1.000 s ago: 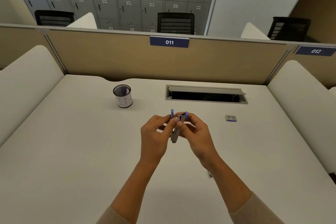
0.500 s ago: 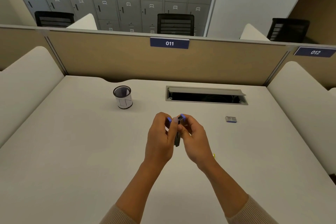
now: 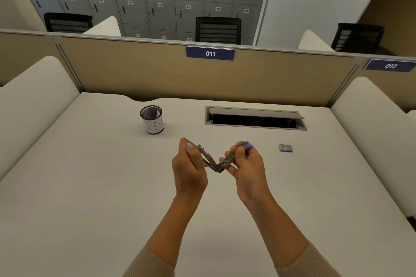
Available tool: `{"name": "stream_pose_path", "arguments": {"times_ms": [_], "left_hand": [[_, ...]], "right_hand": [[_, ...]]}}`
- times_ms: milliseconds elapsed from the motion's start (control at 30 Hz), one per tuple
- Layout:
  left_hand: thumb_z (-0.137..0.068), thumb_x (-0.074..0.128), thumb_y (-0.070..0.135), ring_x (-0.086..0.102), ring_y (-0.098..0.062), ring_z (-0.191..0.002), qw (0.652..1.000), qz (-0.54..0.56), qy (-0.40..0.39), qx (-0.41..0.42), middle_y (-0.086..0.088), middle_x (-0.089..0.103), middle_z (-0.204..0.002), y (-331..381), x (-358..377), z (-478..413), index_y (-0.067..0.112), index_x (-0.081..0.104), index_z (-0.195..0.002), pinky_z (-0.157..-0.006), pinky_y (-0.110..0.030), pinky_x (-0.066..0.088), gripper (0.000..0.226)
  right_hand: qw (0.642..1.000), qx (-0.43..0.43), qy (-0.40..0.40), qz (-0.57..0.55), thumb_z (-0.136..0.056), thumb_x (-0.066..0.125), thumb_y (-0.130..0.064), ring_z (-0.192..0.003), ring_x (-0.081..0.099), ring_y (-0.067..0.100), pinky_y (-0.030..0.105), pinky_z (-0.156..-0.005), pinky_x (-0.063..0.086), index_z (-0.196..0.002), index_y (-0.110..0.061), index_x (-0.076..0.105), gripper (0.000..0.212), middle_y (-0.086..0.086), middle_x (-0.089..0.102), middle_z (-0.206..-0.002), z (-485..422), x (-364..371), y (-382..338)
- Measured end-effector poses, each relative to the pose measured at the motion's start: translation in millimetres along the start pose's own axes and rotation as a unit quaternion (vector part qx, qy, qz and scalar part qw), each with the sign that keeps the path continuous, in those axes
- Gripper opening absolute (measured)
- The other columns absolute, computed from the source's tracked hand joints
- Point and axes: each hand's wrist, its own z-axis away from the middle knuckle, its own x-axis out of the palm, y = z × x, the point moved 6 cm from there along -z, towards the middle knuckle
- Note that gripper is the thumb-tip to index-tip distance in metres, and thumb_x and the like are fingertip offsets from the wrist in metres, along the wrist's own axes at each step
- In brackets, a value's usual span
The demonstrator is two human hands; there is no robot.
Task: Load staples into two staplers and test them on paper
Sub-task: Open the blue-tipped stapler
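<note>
Both hands (image 3: 190,168) hold stapler (image 3: 217,162) splayed — mid-desk (image 3: 90,186)

Left hand (image 3: 190,170) and right hand (image 3: 248,170) hold stapler (image 3: 217,162) hinged open above desk (image 3: 90,186).

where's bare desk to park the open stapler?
Widest bare patch: desk left of the left hand, nearer than the pen cup. Also bare: right of the right hand, nearer than the staple box. Tighter at the back: cup, open cable hatch. Both hands grip the stapler over mid-desk.
</note>
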Motion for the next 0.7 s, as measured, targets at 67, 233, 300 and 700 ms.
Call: {"name": "stream_pose_path", "arguments": {"times_ms": [67, 233, 300, 700], "left_hand": [[-0.102, 0.021, 0.043, 0.044, -0.005, -0.045, 0.999, 0.026, 0.021, -0.002, 0.015, 0.035, -0.055, 0.8, -1.0, -0.2, 0.022, 0.034, -0.077, -0.041, -0.007, 0.029, 0.035], [-0.104, 0.025, 0.035, 0.054, -0.010, -0.049, 0.983, 0.151, 0.030, -0.103, 0.004, 0.057, -0.063, -15.3, 1.3, -0.4, 0.024, 0.042, -0.082, -0.044, -0.019, 0.045, 0.031], [-0.106, 0.025, 0.030, 0.066, -0.014, -0.062, 0.968, 0.194, 0.025, -0.159, 0.000, 0.064, -0.074, -25.3, 2.4, 2.9, 0.022, 0.047, -0.087, -0.055, -0.022, 0.055, 0.031], [-0.103, 0.033, 0.043, 0.073, -0.022, -0.082, 0.858, 0.337, -0.008, -0.388, -0.005, 0.076, -0.090, -45.1, 12.4, 11.2, 0.020, 0.066, -0.096, -0.071, -0.031, 0.060, 0.042]], "right_hand": [[1.000, -0.017, -0.009, 0.000, -0.102, 0.043, -0.016, -0.088, 0.070, 0.018, 0.038, -0.086, 0.057, -0.113, -0.010, 0.057, 0.019, 0.002, 0.067, -0.093, 0.8, 1.2, -3.7], [0.996, -0.078, 0.004, -0.047, -0.100, 0.045, -0.015, -0.094, 0.072, 0.012, 0.033, -0.081, 0.059, -0.112, -0.014, 0.058, 0.018, -0.002, 0.070, -0.098, 0.7, -0.9, -16.0], [0.992, -0.105, 0.012, -0.063, -0.099, 0.047, -0.013, -0.096, 0.072, 0.014, 0.031, -0.078, 0.061, -0.113, -0.013, 0.058, 0.018, -0.002, 0.071, -0.100, -0.7, -4.8, -21.2], [0.977, -0.115, 0.029, -0.177, -0.096, 0.049, -0.012, -0.098, 0.072, 0.021, 0.038, -0.085, 0.059, -0.111, -0.017, 0.054, 0.016, 0.007, 0.066, -0.114, -0.7, -14.0, -22.3]]}}
